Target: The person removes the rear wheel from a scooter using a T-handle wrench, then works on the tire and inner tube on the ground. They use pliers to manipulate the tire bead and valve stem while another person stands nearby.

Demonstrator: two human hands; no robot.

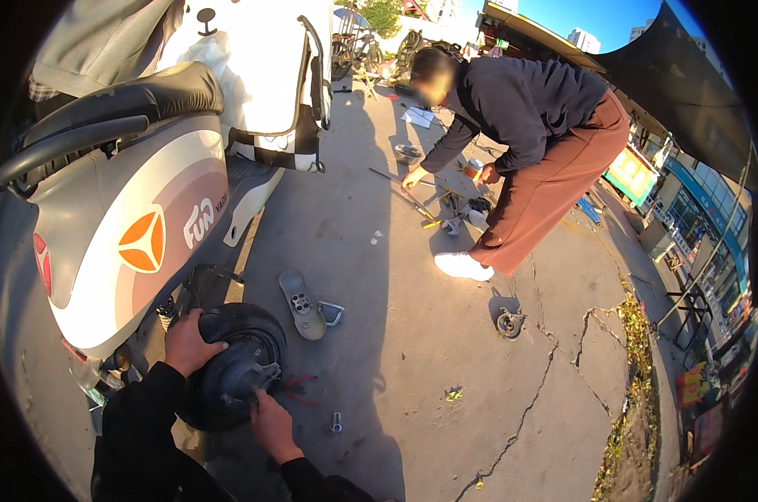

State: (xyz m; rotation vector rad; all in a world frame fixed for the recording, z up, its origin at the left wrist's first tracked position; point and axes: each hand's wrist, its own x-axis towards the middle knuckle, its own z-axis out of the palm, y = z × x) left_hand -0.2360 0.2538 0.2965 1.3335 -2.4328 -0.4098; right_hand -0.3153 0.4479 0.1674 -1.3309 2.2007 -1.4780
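A black scooter wheel (pixel 228 326) with a dark hub lies low beside the rear of a cream and brown electric scooter (pixel 86 284). My left hand (pixel 191 343) grips the tyre's upper left side, its thumb over the rubber. At the hub's right side my right hand (pixel 276 428) has its fingers closed beside a grey metal piece (pixel 267 374); what they hold, if anything, is hidden. Thin red wires (pixel 298 390) stick out to the right of the wheel. A long grey metal arm (pixel 302 306) and a small bracket-like piece (pixel 332 314) lie on the ground just beyond.
A short metal cylinder (pixel 337 422) lies right of my right hand. Farther right is a round metal part (pixel 509 323). Another person (pixel 521 125) bends over scattered tools (pixel 433 201) ahead. Cracks (pixel 525 410) cross the pavement. Someone's grey clothing (pixel 103 42) shows beyond the scooter seat (pixel 178 88).
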